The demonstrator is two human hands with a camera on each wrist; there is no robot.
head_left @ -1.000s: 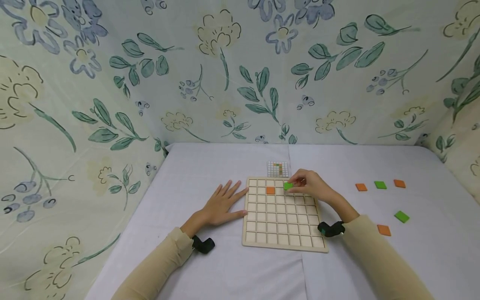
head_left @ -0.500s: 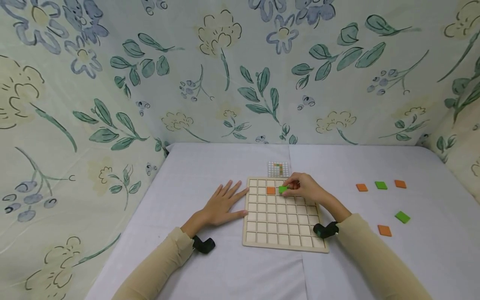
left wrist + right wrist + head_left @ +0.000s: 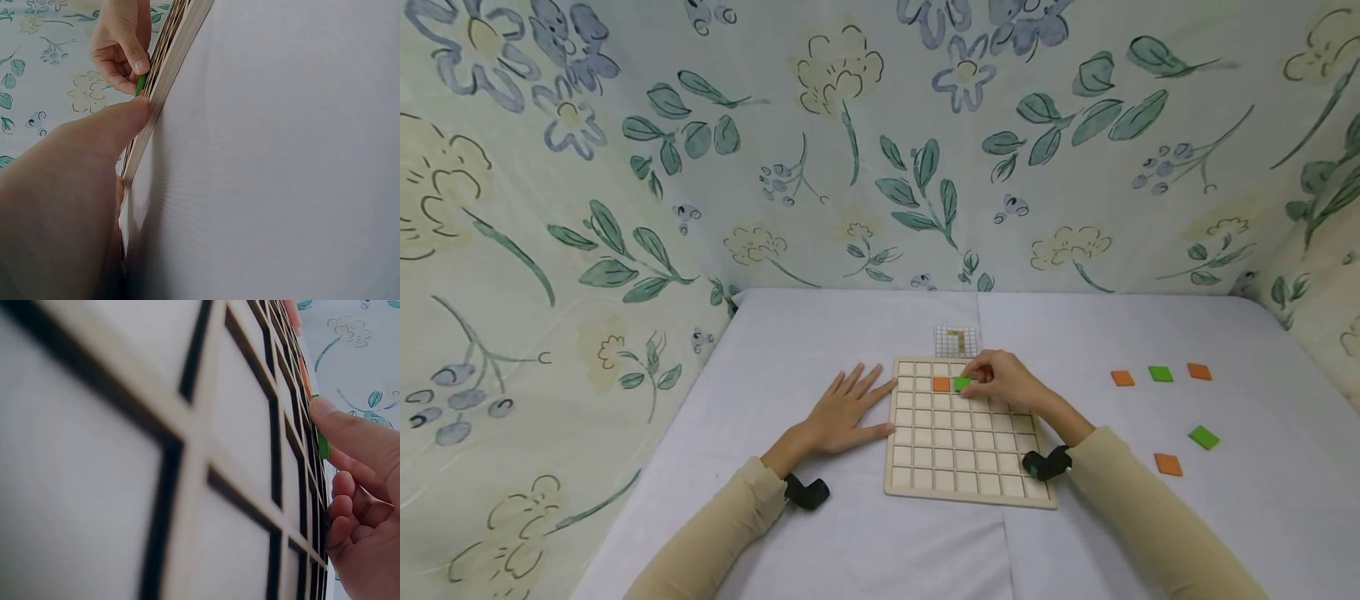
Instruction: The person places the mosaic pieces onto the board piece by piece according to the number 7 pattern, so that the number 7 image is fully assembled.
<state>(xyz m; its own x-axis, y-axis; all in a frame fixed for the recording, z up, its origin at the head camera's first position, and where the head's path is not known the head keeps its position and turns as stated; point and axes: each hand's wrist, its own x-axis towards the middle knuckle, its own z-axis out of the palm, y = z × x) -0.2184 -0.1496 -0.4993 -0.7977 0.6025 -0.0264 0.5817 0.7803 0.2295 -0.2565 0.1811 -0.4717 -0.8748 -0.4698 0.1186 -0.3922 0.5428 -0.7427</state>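
A wooden grid board [image 3: 962, 450] lies on the white table. An orange tile [image 3: 941, 384] sits in a cell of its second row. Just right of it is a green tile [image 3: 961, 383], pinched by my right hand [image 3: 1000, 379] and lowered onto the neighbouring cell. The right wrist view shows the green tile [image 3: 322, 445] under my curled fingers [image 3: 350, 440] at the board's grid. My left hand [image 3: 842, 412] lies flat on the table, fingers straight, its thumb [image 3: 106, 131] against the board's left edge [image 3: 159, 81].
A small pattern card [image 3: 957, 340] lies behind the board. Loose tiles lie to the right: orange [image 3: 1122, 378], green [image 3: 1161, 373], orange [image 3: 1199, 372], green [image 3: 1204, 437] and orange [image 3: 1168, 464]. Floral cloth walls [image 3: 850, 150] enclose the table on three sides.
My right hand has carried the green tile leftward and down to the cell beside the orange tile. The left hand has stayed flat by the board.
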